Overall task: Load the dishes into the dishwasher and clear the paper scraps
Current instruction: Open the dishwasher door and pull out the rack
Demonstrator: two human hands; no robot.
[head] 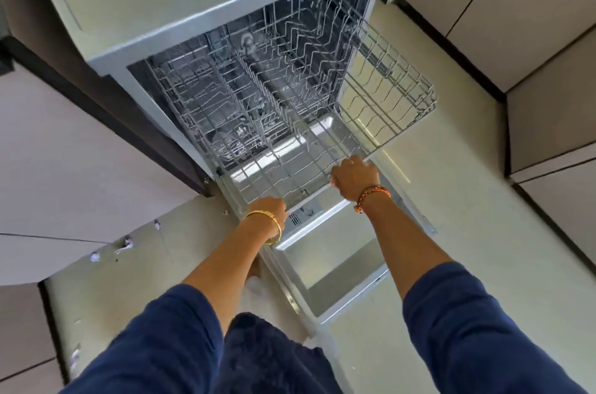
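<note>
Dishwasher open, door dropped flat toward the viewer. Upper wire rack drawn partway out over the door, front rail nearest the viewer; no dishes made out in it, though some motion blur. Deeper inside the dishwasher, behind and below the rack, wire of a further rack faintly visible, contents unclear.

Left hand, gold bangle at the wrist, at the rack's front-left corner, fingers curled around the front rail. Right hand, orange braided cord at the wrist, on the same front rail toward its right side, fingers wrapped over the wire. Both hands gripping the rack, nothing else held. Detergent compartment with round dial on the door's inner face, between the two wrists, just below the rail.

Paper scraps on the pale floor left of the door, well apart from the left hand: several small white bits strung along the cabinet base. Dark blue sleeves pushed up both forearms.
</note>
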